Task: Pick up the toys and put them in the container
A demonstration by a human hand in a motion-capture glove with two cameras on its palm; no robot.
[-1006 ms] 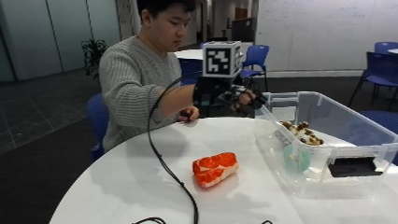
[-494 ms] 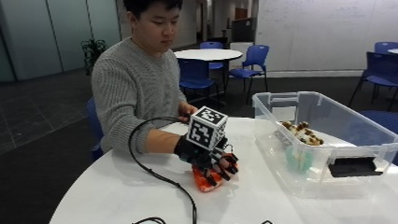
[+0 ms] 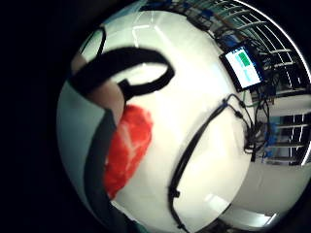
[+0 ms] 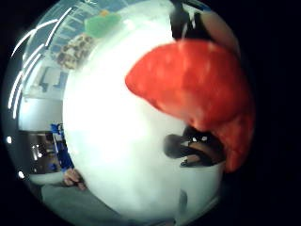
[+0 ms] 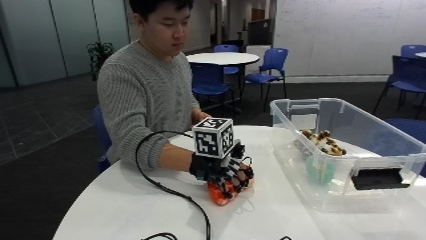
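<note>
Beside the clear container [image 5: 346, 150], on the counter [image 5: 133, 210] — gloved grip [image 5: 223, 172] curled round the red toy [image 5: 226, 190]

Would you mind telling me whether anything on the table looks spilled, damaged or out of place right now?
Nothing stands out. The gloved right hand grips the red toy on the white table. The clear container stands upright beside it, with a few toys already inside.

The gloved right hand [image 5: 223, 172], a second ago raised near the container [image 5: 346, 150], is now down on the red toy [image 5: 229, 190] on the table [image 5: 133, 210], fingers [image 5: 243, 175] curled over it.
</note>
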